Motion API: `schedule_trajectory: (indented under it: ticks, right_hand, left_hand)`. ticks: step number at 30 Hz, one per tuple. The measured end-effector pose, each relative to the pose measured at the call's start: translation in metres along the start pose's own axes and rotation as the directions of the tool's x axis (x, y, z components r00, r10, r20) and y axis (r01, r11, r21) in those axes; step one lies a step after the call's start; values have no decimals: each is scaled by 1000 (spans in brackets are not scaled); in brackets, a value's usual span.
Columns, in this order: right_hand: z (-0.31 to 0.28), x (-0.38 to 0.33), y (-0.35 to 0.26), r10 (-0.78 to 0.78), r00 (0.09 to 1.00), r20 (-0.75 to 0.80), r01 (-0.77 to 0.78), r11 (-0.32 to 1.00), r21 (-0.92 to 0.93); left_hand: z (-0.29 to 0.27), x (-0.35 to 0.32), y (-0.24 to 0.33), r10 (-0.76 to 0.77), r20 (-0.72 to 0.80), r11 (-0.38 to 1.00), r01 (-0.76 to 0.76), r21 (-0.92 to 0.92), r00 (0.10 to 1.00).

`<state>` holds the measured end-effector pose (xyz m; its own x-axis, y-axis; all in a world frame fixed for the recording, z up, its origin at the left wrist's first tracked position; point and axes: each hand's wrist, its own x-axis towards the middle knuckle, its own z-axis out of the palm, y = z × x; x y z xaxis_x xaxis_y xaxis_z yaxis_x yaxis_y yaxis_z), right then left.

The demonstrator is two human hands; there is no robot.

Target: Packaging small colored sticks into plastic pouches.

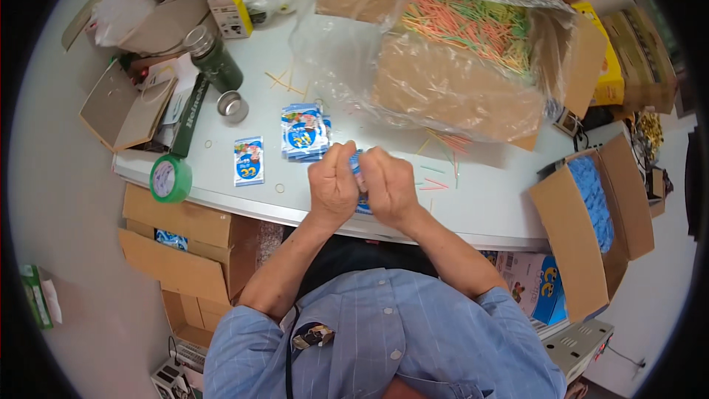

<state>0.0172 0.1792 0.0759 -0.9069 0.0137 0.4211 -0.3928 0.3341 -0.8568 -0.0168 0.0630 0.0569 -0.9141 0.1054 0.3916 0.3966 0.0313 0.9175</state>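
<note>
— What are the hands busy with, there in the middle of the frame?

— Both are closed on one small blue packet (359, 177). The left hand (332, 186) and the right hand (389, 186) are pressed close together over the near edge of the table (221, 196), fingers curled tight around the packet so that only a sliver of blue shows between them.

— Which step would you say this is?

— To my eye, working on the packet itself, sealing or bundling it; I cannot tell which, the fingers hide it.

— And the rest of the packets?

— A small stack of packets (303, 131) lies just above the hands, and a single packet (249, 161) sits left of that, near a roll of green tape (170, 178). In the upper right a big cardboard box (458, 89), lined with clear plastic, holds coloured sticks (473, 22); a few loose sticks (439, 177) lie right of the hands.

— What does the next move call for?

— I'd judge a steady pinch on the thin packet, without crumpling it.
</note>
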Motion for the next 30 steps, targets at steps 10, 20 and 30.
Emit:
schedule_trajectory:
  ticks: [10,20,30]
  right_hand:
    - [51,32,49,379,914,-145,-377,925,45]
    - [89,84,92,407,901,-153,-433,868,-243]
    - [82,64,86,387,918,-87,-393,862,-319]
  left_hand:
    - [-32,3,-31,-297,-137,946,271,-179,945]
    - [-67,45,-92,-160,-289,813,292,504,944]
    - [-122,25,-83,-50,-443,541,397,742,895]
